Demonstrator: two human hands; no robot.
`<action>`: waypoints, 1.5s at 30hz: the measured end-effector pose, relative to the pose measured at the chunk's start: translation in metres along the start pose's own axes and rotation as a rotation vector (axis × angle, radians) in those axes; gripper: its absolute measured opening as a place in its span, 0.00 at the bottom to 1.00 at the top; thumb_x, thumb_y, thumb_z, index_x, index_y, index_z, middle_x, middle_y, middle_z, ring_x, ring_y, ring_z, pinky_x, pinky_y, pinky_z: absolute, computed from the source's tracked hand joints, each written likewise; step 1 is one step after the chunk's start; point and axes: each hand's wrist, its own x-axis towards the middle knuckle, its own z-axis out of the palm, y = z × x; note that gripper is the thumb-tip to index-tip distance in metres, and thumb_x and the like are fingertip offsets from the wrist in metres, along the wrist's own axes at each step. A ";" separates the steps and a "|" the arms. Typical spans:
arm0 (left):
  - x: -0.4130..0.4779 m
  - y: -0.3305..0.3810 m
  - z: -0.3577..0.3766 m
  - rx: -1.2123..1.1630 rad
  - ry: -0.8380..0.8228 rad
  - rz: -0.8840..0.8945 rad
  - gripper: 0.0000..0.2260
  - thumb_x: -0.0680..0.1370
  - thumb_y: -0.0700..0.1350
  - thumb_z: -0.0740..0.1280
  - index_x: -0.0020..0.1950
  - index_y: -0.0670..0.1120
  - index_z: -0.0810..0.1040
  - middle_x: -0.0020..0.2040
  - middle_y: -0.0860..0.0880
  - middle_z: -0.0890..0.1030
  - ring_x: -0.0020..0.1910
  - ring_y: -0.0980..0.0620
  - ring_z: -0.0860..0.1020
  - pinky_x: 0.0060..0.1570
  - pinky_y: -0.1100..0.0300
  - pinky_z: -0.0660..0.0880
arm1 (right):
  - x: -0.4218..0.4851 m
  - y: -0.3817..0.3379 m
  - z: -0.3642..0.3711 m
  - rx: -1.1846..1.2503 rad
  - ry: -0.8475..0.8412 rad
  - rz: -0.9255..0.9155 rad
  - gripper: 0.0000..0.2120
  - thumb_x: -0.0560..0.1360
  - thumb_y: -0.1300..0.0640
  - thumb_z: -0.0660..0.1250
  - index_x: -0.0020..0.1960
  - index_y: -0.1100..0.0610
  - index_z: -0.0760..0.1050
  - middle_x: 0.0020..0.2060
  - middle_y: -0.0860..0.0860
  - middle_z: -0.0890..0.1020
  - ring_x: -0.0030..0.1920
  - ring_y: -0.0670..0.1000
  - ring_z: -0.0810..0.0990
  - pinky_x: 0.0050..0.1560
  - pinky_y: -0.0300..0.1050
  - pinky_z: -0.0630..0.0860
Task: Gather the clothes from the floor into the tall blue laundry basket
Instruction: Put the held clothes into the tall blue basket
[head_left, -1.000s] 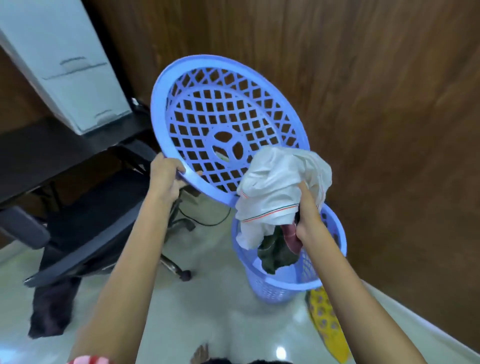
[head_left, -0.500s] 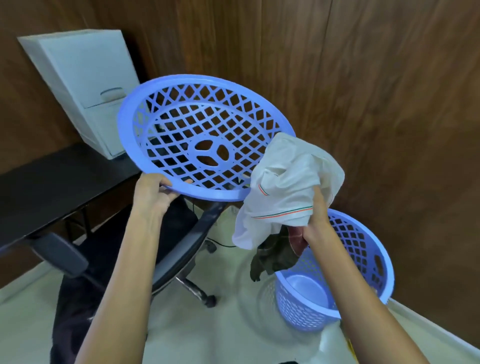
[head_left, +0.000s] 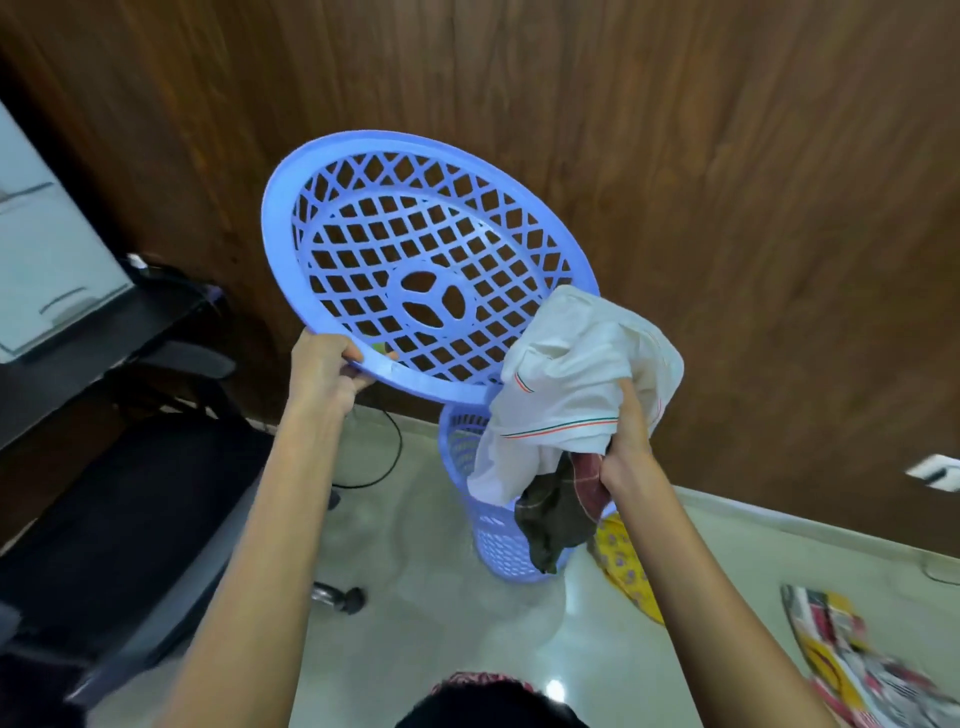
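Observation:
My left hand (head_left: 324, 371) grips the near rim of the round blue lattice lid (head_left: 415, 270), held up and tilted in front of the wooden wall. My right hand (head_left: 626, 447) holds a bundle of clothes: a white cloth with red and green stripes (head_left: 576, 384) and a dark checked cloth (head_left: 556, 514) hanging below it. The bundle hangs right over the mouth of the tall blue laundry basket (head_left: 498, 545), which stands on the floor by the wall, its top mostly hidden by the clothes.
A yellow patterned cloth (head_left: 626, 566) lies on the floor right of the basket, a red, white and yellow cloth (head_left: 852, 660) further right. A black office chair (head_left: 130, 519) and dark desk (head_left: 93, 338) fill the left. A cable (head_left: 392, 447) runs along the floor.
The view has swung, so the basket now sits under the bundle instead of to its right. The lid is tilted up more steeply. Both hands keep their grips.

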 end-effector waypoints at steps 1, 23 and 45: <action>-0.016 -0.008 0.011 -0.009 -0.012 -0.006 0.28 0.69 0.25 0.50 0.62 0.47 0.70 0.58 0.41 0.73 0.59 0.33 0.73 0.58 0.38 0.74 | -0.011 -0.004 -0.012 -0.006 0.027 -0.017 0.18 0.74 0.45 0.64 0.59 0.52 0.77 0.54 0.53 0.82 0.55 0.56 0.80 0.57 0.55 0.77; -0.177 -0.186 -0.104 0.119 0.071 -0.330 0.19 0.68 0.27 0.50 0.48 0.44 0.72 0.46 0.43 0.78 0.47 0.39 0.76 0.43 0.46 0.80 | -0.147 0.084 -0.187 -0.182 0.195 0.408 0.20 0.75 0.46 0.65 0.64 0.54 0.75 0.42 0.52 0.86 0.38 0.50 0.85 0.37 0.44 0.82; -0.125 -0.308 -0.295 0.128 0.379 -0.642 0.09 0.75 0.35 0.66 0.53 0.43 0.73 0.39 0.45 0.74 0.37 0.51 0.81 0.36 0.66 0.75 | -0.124 0.202 -0.117 -0.502 0.252 0.671 0.18 0.72 0.44 0.68 0.57 0.53 0.77 0.46 0.53 0.83 0.48 0.55 0.82 0.56 0.53 0.77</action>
